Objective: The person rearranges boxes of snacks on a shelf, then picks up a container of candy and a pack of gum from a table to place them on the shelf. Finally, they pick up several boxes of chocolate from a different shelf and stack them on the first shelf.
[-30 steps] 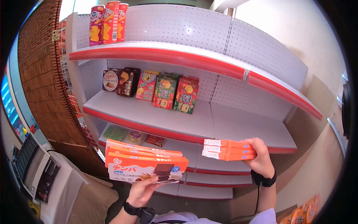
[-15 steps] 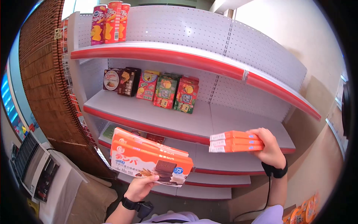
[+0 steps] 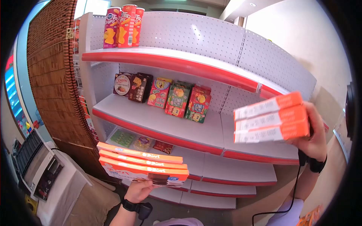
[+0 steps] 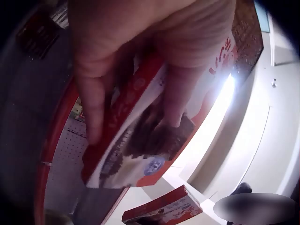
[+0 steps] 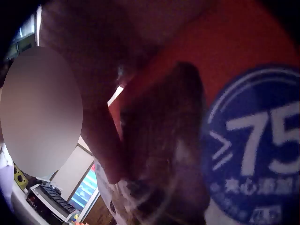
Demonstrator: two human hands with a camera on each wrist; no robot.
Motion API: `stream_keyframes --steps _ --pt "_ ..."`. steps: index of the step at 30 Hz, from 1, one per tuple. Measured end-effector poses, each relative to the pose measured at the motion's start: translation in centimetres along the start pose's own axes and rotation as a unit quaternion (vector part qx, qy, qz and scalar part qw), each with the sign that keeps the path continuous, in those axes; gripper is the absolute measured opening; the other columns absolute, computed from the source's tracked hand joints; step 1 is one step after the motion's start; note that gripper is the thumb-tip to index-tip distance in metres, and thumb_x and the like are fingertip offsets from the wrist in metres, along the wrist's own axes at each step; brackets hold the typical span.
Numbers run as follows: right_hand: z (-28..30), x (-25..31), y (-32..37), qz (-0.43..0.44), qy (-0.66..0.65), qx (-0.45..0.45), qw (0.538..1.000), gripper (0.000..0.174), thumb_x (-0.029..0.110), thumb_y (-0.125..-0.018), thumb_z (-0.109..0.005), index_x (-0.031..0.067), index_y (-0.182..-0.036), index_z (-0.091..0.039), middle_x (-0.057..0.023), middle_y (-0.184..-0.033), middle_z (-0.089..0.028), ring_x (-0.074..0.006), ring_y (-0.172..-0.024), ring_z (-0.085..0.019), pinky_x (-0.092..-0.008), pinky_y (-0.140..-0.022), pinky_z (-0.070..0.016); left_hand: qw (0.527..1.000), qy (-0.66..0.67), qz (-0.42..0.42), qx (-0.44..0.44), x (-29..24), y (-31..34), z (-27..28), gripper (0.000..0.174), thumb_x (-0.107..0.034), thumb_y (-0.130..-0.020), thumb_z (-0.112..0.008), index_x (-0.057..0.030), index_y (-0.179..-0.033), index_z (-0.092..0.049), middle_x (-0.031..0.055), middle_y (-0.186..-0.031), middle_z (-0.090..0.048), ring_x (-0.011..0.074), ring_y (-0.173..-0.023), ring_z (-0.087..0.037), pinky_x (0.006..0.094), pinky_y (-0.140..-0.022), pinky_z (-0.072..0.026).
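Note:
In the head view my left hand (image 3: 138, 191) grips a stack of orange and white biscuit boxes (image 3: 143, 165) from below, fanned slightly, in front of the lower shelves. My right hand (image 3: 312, 133) grips several more orange boxes (image 3: 269, 119) by their right end, white ends facing left, before the right part of the shelving. The left wrist view has the left fingers (image 4: 176, 101) wrapped over a red-looking box (image 4: 136, 145), with another box (image 4: 164, 208) below it. Close up in the right wrist view, a box (image 5: 262, 140) with a blue round mark fills the right side.
Potato chip cans (image 3: 126, 28) stand on the top shelf (image 3: 169, 62). Dark, pink, green and red boxes (image 3: 177, 100) line the middle shelf's left part. Small packets (image 3: 143, 143) lie one shelf lower. A wicker screen (image 3: 51, 86) and a cloth-covered table (image 3: 71, 188) are at left.
The right hand has moved up and to the right with its boxes, which look larger. The left hand's boxes have tilted, showing more of their top edges. The view has shifted slightly.

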State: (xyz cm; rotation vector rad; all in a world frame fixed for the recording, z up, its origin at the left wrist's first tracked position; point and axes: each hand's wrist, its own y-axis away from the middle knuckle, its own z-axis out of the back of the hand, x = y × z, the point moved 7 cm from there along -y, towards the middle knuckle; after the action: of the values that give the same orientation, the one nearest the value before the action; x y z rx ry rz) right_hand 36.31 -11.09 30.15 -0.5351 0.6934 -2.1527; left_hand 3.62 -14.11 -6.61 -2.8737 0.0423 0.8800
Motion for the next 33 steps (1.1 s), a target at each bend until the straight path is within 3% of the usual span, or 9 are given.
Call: stream_keyframes --steps 4,5,7,11,13,15,16,22,33 --pt "3.0 -2.9 1.8 -0.052 0.014 -0.09 0.994 0.06 0.006 -0.066 -0.08 -0.0003 -0.118 -0.051 -0.0074 -0.102 -0.061 -0.018 -0.094 -0.059 -0.031 -0.084 -0.0466 0.996 0.085 0.004 0.038 -0.3 0.0 0.4 0.056 -0.007 -0.077 -0.069 -0.0053 -0.128 -0.046 0.0098 -0.128 -0.052 0.0269 -0.121 -0.047 0.0456 -0.102 -0.0362" --pt "3.4 -4.2 2.4 -0.087 -0.106 -0.17 0.976 0.051 0.003 -0.067 -0.078 0.0001 -0.113 -0.055 -0.0064 -0.099 -0.063 -0.0181 -0.093 -0.06 -0.0324 -0.082 -0.048 0.992 0.112 0.0 0.051 -0.6 -0.1 0.2 0.059 -0.008 -0.075 -0.072 -0.0057 -0.129 -0.045 0.0086 -0.129 -0.052 0.0252 -0.123 -0.045 0.044 -0.103 -0.0352" --pt "2.5 -6.2 2.4 -0.188 -0.186 -0.04 0.963 0.048 0.0 -0.065 -0.076 0.0013 -0.11 -0.057 -0.0047 -0.097 -0.063 -0.0153 -0.093 -0.059 -0.033 -0.081 -0.0481 0.993 0.108 -0.003 0.044 -0.5 0.0 1.4 0.064 -0.007 -0.072 -0.074 -0.0066 -0.129 -0.046 0.0064 -0.129 -0.052 0.024 -0.125 -0.043 0.0431 -0.105 -0.0321" --pt "-7.4 -0.7 -1.7 0.047 0.03 0.242 0.969 0.049 0.006 -0.065 -0.074 0.0049 -0.111 -0.058 -0.0098 -0.095 -0.064 -0.0239 -0.09 -0.061 -0.0348 -0.08 -0.0472 0.994 0.092 -0.03 0.059 0.5 -0.2 5.3 0.063 0.002 -0.071 -0.071 -0.0086 -0.128 -0.049 0.0037 -0.131 -0.052 0.0219 -0.125 -0.043 0.0389 -0.108 -0.0289" --pt "-11.5 -3.4 -1.1 0.038 0.013 0.28 0.959 0.049 0.011 -0.067 -0.074 0.0059 -0.113 -0.057 -0.0141 -0.096 -0.062 -0.0296 -0.091 -0.059 -0.036 -0.082 -0.0466 0.991 0.093 -0.008 0.1 1.1 0.0 5.5 0.06 0.006 -0.071 -0.069 -0.0086 -0.126 -0.052 0.0037 -0.13 -0.053 0.0207 -0.125 -0.044 0.038 -0.107 -0.0295" --pt "-14.0 -7.4 -0.9 -0.04 -0.062 0.294 0.953 0.052 0.008 -0.066 -0.071 0.0042 -0.116 -0.055 -0.0139 -0.094 -0.062 -0.0261 -0.088 -0.061 -0.0346 -0.079 -0.0481 0.992 0.092 -0.004 0.083 1.1 0.3 4.7 0.057 0.007 -0.07 -0.069 -0.0081 -0.124 -0.054 0.0038 -0.128 -0.054 0.0205 -0.124 -0.045 0.0375 -0.107 -0.0307" --pt "-14.4 -9.7 -0.5 -0.274 -0.126 0.32 0.898 0.055 0.004 -0.066 -0.066 0.0039 -0.119 -0.053 -0.0137 -0.093 -0.062 -0.0226 -0.084 -0.062 -0.0321 -0.075 -0.0495 0.996 0.065 -0.016 0.06 1.0 0.5 4.9 0.06 -0.002 -0.069 -0.074 -0.0064 -0.125 -0.052 0.0069 -0.128 -0.053 0.0234 -0.123 -0.045 0.0403 -0.106 -0.0315" --pt "-18.6 -23.7 -4.2 -0.142 0.014 0.229 0.963 0.064 0.008 -0.061 -0.067 0.0046 -0.122 -0.049 -0.017 -0.102 -0.063 -0.0274 -0.094 -0.061 -0.0342 -0.082 -0.0477 0.998 0.039 -0.009 0.043 -0.3 0.9 1.2 0.063 -0.002 -0.068 -0.075 -0.0064 -0.126 -0.051 0.0072 -0.13 -0.052 0.0242 -0.123 -0.045 0.0426 -0.106 -0.0308" --pt "-23.5 -30.6 -6.4 -0.221 -0.039 0.254 0.941 0.068 0.009 -0.054 -0.074 0.0057 -0.118 -0.051 -0.0142 -0.106 -0.062 -0.026 -0.1 -0.057 -0.0334 -0.086 -0.0441 1.0 0.013 -0.001 -0.023 -0.6 3.4 3.1 0.069 -0.002 -0.068 -0.076 -0.0086 -0.13 -0.046 0.007 -0.131 -0.05 0.0248 -0.124 -0.043 0.0419 -0.106 -0.0308"
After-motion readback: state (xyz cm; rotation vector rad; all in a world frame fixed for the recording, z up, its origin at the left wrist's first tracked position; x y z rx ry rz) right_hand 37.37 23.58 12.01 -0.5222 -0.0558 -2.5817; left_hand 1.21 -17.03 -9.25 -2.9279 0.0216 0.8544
